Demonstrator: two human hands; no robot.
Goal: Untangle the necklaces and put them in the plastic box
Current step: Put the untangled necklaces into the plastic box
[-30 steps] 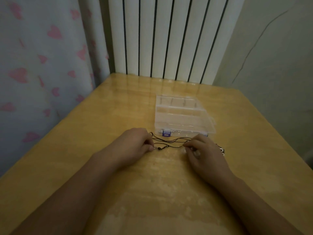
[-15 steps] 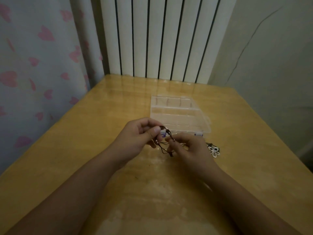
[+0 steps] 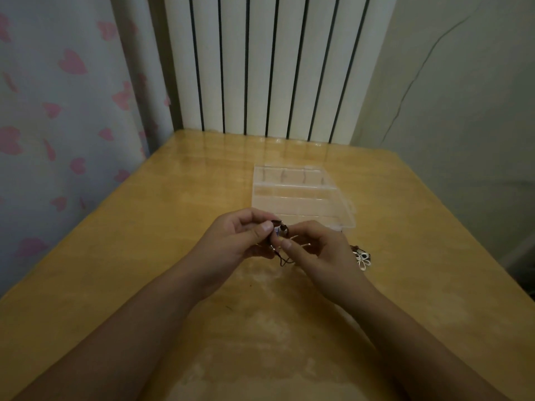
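Now your left hand [image 3: 237, 241] and right hand [image 3: 318, 253] meet just above the wooden table [image 3: 115, 270], each pinching the dark cords of the tangled necklaces [image 3: 279, 231] between thumb and fingertips; loose cord ends dangle below your fingers; a silver flower pendant [image 3: 363, 259] lies on the table right of your right hand; the clear plastic box [image 3: 298, 195] sits just beyond your hands, lid closed.

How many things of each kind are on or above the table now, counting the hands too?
Hands: 2, the left hand and the right hand, both pinching the tangled necklace cords.
Clear plastic box: 1.
Silver flower pendant: 1.
Tangle of cords: 1; how many necklaces are in it cannot be told.
Total: 5.
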